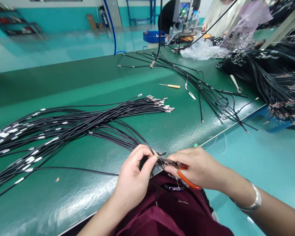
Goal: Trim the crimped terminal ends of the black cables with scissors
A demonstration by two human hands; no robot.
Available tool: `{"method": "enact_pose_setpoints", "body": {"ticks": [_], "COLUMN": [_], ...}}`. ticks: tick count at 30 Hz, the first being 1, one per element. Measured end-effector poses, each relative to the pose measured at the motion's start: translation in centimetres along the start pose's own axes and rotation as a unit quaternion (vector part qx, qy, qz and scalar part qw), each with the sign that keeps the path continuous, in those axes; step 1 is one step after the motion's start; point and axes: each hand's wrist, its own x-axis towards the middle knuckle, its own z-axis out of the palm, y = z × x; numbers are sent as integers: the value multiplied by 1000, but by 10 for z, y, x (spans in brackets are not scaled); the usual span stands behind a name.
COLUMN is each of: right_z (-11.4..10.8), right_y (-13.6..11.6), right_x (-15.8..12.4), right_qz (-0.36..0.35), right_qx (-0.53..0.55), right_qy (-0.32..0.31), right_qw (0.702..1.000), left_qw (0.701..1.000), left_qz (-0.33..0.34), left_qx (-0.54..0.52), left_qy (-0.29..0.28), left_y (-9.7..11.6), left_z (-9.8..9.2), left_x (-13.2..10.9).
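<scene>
At the table's front edge, my left hand (137,173) pinches the end of a black cable (98,171) between thumb and forefinger. My right hand (199,167) is closed around orange-handled pliers (188,181). Their jaws meet the cable end at my left fingertips; the exact contact is too small to make out. Behind my hands, a bundle of black cables (95,123) with white labels and metal terminals (166,107) lies across the green table (71,196). More cable ends show just beneath the pliers, partly hidden by my fingers.
A yellow-handled pick (173,86), a white strip (190,91) and a white-handled tool (234,82) lie farther back. Loose cables (186,73) spread behind them. A large cable heap (267,72) sits at right. A black hose (159,39) hangs over the table. Another person (221,19) is behind.
</scene>
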Motion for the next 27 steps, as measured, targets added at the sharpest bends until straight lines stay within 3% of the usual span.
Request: {"method": "enact_pose_setpoints", "body": {"ticks": [16,22,27], "right_z": [3,3,0], "right_y": [3,1,1], "right_x": [0,1,1], "right_qz": [-12,10,21], "right_qx": [-17,38,66], "right_qy": [-30,-10,-28], "right_qw": [999,999,997], "left_qw": [1000,1000,1000], "left_qz": [9,11,18], "left_qx": [16,8,4], "left_qy": [-15,-7,-9], "left_y": [-2,-1,-1], "left_z": [0,-1,-1], "left_x": [2,2,3]}}
